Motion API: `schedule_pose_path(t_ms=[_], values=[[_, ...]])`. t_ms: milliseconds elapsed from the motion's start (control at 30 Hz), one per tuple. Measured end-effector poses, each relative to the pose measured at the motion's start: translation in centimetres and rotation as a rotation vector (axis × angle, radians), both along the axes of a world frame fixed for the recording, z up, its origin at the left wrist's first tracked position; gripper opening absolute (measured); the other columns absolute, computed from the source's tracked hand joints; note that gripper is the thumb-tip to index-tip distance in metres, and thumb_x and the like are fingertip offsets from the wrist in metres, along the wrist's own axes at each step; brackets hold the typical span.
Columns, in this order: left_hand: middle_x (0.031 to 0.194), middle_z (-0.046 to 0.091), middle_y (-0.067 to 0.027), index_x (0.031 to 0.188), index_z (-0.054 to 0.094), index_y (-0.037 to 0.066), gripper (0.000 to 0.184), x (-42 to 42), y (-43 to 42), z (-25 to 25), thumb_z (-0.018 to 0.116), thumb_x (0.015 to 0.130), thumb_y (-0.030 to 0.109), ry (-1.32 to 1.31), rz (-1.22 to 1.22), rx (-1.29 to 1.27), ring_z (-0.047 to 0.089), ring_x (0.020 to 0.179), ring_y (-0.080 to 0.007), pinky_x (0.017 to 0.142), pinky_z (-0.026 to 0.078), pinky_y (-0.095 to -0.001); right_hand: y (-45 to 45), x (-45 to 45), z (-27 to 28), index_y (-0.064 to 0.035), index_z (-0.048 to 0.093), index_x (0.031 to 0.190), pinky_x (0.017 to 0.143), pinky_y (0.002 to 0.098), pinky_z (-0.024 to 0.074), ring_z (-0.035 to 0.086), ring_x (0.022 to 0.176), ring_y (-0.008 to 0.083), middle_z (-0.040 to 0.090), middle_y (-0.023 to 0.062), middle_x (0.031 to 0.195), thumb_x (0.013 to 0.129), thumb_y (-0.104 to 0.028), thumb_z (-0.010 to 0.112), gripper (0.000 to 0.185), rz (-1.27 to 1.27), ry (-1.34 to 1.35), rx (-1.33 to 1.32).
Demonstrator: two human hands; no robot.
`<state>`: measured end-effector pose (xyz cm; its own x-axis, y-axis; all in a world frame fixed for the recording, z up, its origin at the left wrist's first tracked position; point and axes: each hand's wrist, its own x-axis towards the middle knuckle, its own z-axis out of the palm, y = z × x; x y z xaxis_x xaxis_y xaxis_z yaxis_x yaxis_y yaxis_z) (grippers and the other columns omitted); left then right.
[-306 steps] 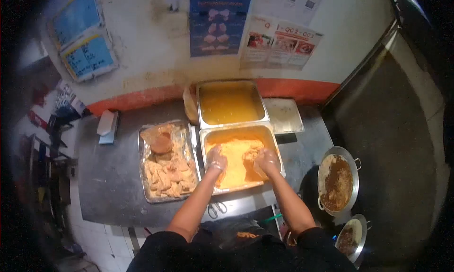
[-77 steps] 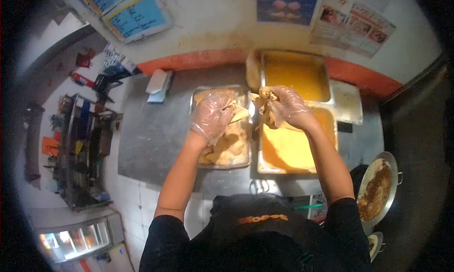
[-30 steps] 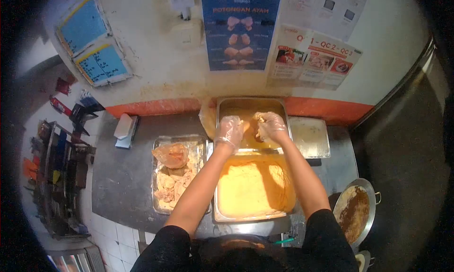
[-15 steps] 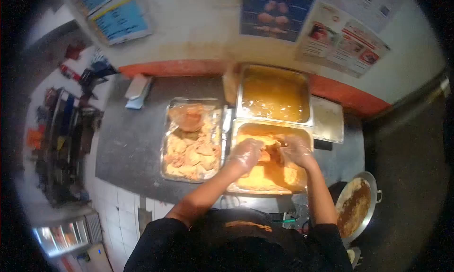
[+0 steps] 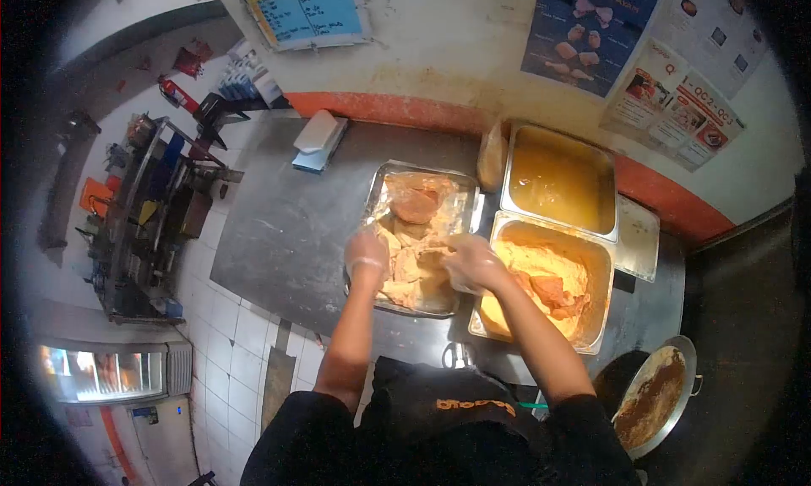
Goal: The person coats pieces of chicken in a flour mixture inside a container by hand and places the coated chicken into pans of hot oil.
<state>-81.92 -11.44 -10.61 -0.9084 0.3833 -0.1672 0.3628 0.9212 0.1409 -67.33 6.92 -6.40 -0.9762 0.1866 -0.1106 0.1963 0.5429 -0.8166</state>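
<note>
Both my hands wear clear plastic gloves and are over a foil-lined metal tray (image 5: 470,200) of flour-coated chicken pieces (image 5: 407,262). My left hand (image 5: 367,255) is at the tray's left side, and my right hand (image 5: 473,262) is over its right edge. Motion smears the fingers of both hands, so I cannot make out a grip. Reddish meat (image 5: 414,206) lies at the far end of this tray. To the right, a deep metal pan (image 5: 601,293) holds yellowish flour with reddish, wet-looking chicken pieces (image 5: 553,295) on it.
Behind the flour pan stands a metal pan of cloudy yellow-brown liquid (image 5: 562,186). A flat metal lid (image 5: 638,239) lies at its right. A white and blue scale-like device (image 5: 319,140) is at the back left. A wide wok (image 5: 657,397) stands at the lower right, beyond the metal table (image 5: 270,224).
My hands have moved left from the flour pan to the foil-lined tray. Reddish chicken pieces now show uncovered in the flour. The camera view has shifted left.
</note>
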Motion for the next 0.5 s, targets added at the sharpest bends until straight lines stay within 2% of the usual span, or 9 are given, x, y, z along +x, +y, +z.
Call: schedule_pose_path(t_ms=[33, 67, 100, 200, 233, 333, 400, 467, 500], values=[[0.108, 0.063, -0.0206, 0.107, 0.063, 0.001, 0.034, -1.1, 0.0, -0.5, 0.054, 0.083, 0.024, -0.096, 0.056, 0.052, 0.059, 0.102, -0.0372, 0.090, 0.046, -0.0408, -0.9, -1.8, -0.2, -0.0070, 0.070, 0.094, 0.077, 0.0414, 0.0519, 0.065, 0.086, 0.0336, 0.068, 0.0170, 0.092, 0.074, -0.026, 0.064, 0.028, 0.052, -0.064, 0.027], [0.109, 0.063, -0.0215, 0.106, 0.063, -0.001, 0.036, -2.1, 0.0, -1.0, 0.058, 0.081, 0.026, -0.191, 0.112, 0.107, 0.059, 0.103, -0.0391, 0.089, 0.047, -0.0419, -1.6, -3.8, -1.6, -0.0065, 0.070, 0.092, 0.075, 0.0420, 0.0524, 0.066, 0.086, 0.0329, 0.068, 0.0167, 0.091, 0.073, -0.026, 0.064, 0.028, 0.047, -0.137, 0.206], [0.109, 0.063, -0.0215, 0.106, 0.063, -0.001, 0.036, -2.7, 0.1, -2.1, 0.058, 0.081, 0.026, -0.188, 0.112, 0.109, 0.059, 0.103, -0.0391, 0.089, 0.047, -0.0419, -2.2, -5.4, -3.8, -0.0060, 0.071, 0.090, 0.074, 0.0427, 0.0529, 0.067, 0.085, 0.0323, 0.069, 0.0164, 0.090, 0.072, -0.027, 0.063, 0.029, 0.041, -0.212, 0.385], [0.106, 0.064, -0.0218, 0.099, 0.068, 0.002, 0.035, -3.4, 1.4, -4.0, 0.058, 0.080, 0.030, -0.191, 0.133, 0.102, 0.062, 0.101, -0.0354, 0.084, 0.050, -0.0424, -3.7, -7.6, -8.7, -0.0092, 0.072, 0.084, 0.073, 0.0419, 0.0514, 0.066, 0.080, 0.0318, 0.068, 0.0178, 0.084, 0.067, -0.032, 0.067, 0.028, -0.009, -0.399, 0.552], [0.108, 0.064, -0.0220, 0.101, 0.067, 0.002, 0.036, -3.3, 1.9, -3.8, 0.060, 0.078, 0.028, -0.204, 0.159, 0.145, 0.062, 0.101, -0.0357, 0.084, 0.051, -0.0421, -3.4, -9.0, -16.5, -0.0073, 0.072, 0.075, 0.069, 0.0427, 0.0518, 0.066, 0.076, 0.0321, 0.068, 0.0169, 0.081, 0.063, -0.033, 0.070, 0.029, 0.003, -0.288, 0.674], [0.110, 0.063, -0.0229, 0.105, 0.065, 0.001, 0.039, -3.9, 1.1, -5.8, 0.064, 0.075, 0.027, -0.291, 0.169, 0.261, 0.063, 0.099, -0.0362, 0.084, 0.051, -0.0415, -2.9, -8.4, -13.5, -0.0067, 0.072, 0.073, 0.066, 0.0418, 0.0517, 0.067, 0.074, 0.0307, 0.068, 0.0170, 0.077, 0.065, -0.029, 0.068, 0.024, 0.226, -0.333, 0.660], [0.111, 0.062, -0.0237, 0.107, 0.063, 0.001, 0.043, -4.7, 0.6, -6.5, 0.066, 0.073, 0.026, -0.355, 0.143, 0.346, 0.063, 0.098, -0.0365, 0.083, 0.051, -0.0412, -2.1, -7.9, -12.8, -0.0082, 0.072, 0.071, 0.066, 0.0410, 0.0519, 0.067, 0.073, 0.0292, 0.068, 0.0159, 0.075, 0.066, -0.028, 0.068, 0.021, 0.146, -0.282, 0.530], [0.109, 0.062, -0.0246, 0.110, 0.060, -0.001, 0.051, -4.7, -0.2, -5.9, 0.069, 0.070, 0.029, -0.694, 0.180, 0.556, 0.063, 0.095, -0.0369, 0.082, 0.051, -0.0409, -1.8, -7.4, -14.7, -0.0098, 0.072, 0.069, 0.065, 0.0402, 0.0521, 0.067, 0.072, 0.0277, 0.068, 0.0147, 0.073, 0.066, -0.027, 0.068, 0.018, 0.060, -0.236, 0.394], [0.109, 0.062, -0.0246, 0.110, 0.060, -0.001, 0.051, -5.1, -0.7, -6.4, 0.069, 0.070, 0.029, -0.698, 0.176, 0.556, 0.063, 0.095, -0.0369, 0.082, 0.051, -0.0409, -1.6, -7.7, -17.9, -0.0088, 0.070, 0.083, 0.069, 0.0399, 0.0522, 0.066, 0.079, 0.0294, 0.068, 0.0140, 0.078, 0.064, -0.027, 0.069, 0.026, 0.044, -0.206, 0.392]])
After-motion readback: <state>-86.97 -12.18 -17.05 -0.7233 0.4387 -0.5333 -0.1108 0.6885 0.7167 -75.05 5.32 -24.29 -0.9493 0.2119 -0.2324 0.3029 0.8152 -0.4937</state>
